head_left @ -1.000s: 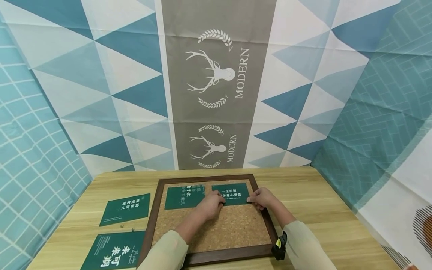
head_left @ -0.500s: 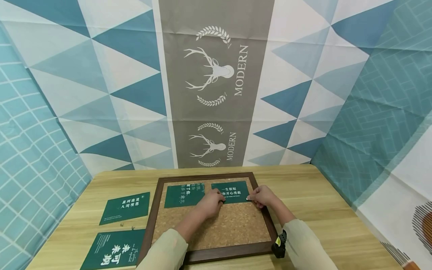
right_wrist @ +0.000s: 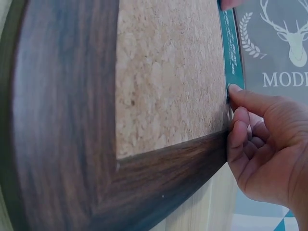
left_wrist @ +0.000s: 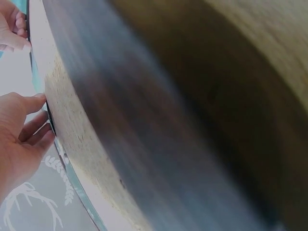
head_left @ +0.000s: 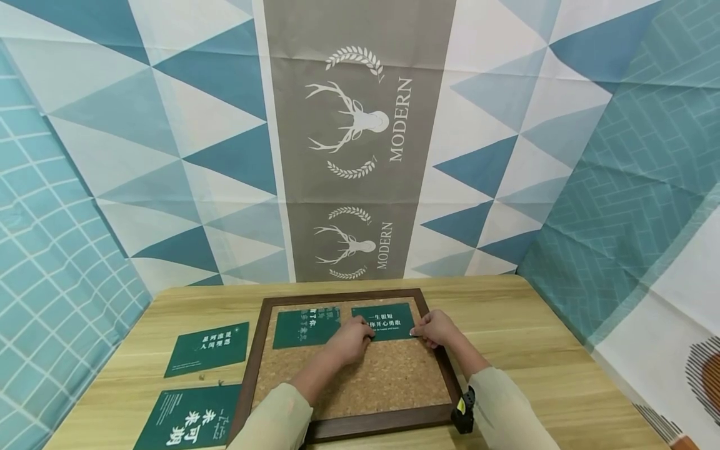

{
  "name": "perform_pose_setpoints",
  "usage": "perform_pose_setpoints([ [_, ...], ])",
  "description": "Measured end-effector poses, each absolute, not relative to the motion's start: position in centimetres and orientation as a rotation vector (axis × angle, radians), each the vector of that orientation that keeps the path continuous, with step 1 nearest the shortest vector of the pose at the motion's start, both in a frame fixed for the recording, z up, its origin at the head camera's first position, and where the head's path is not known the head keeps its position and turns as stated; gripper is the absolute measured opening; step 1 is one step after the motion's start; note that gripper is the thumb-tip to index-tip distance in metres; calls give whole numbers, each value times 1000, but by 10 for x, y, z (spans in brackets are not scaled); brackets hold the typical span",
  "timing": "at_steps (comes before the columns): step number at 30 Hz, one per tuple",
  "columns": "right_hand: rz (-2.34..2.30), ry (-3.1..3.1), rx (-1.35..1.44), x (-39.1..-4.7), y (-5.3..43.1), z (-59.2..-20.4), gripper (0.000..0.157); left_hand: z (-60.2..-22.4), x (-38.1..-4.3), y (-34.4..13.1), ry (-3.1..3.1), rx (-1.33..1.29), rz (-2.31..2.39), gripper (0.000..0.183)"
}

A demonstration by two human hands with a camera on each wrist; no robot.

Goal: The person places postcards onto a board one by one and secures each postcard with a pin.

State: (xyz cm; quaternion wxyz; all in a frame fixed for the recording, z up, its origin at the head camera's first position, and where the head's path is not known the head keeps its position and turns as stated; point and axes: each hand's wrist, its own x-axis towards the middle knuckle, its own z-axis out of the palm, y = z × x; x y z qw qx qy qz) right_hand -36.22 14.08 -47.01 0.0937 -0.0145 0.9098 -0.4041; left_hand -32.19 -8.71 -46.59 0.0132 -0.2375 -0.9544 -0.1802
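Note:
A green card (head_left: 389, 310) with white lettering lies at the upper right of a cork board (head_left: 360, 384) framed in dark wood. At its lower left corner, my left hand (head_left: 347, 340) pinches the edge between thumb and fingers. My right hand (head_left: 437, 328) has its thumb on the lower right corner, fingers curled beneath, as the right wrist view shows. A second green card (head_left: 298, 337) lies to the left on the cork. In the left wrist view the left hand (left_wrist: 24, 134) is at the card's thin edge, most of the card's face hidden.
Left of the board, two more green cards (head_left: 208, 349) (head_left: 188, 419) lie on the wooden table (head_left: 523, 337). Small bits (head_left: 202, 377) sit between them. A patterned cloth (head_left: 349, 156) hangs behind the table.
Both hands stay at the card's lower corners, and the card keeps its place on the cork. Only a slight shift of the head view shows.

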Motion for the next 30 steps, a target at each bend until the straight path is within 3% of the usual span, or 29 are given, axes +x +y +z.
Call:
perform_pose_setpoints([
  [19, -1300, 2693, -60, -356, 137, -468, 33, -466, -321, -90, -2972, -724, -602, 19],
  [30, -1339, 2715, -79, -352, 147, -457, 16, -464, -323, -98, -2948, -668, -699, 19],
])
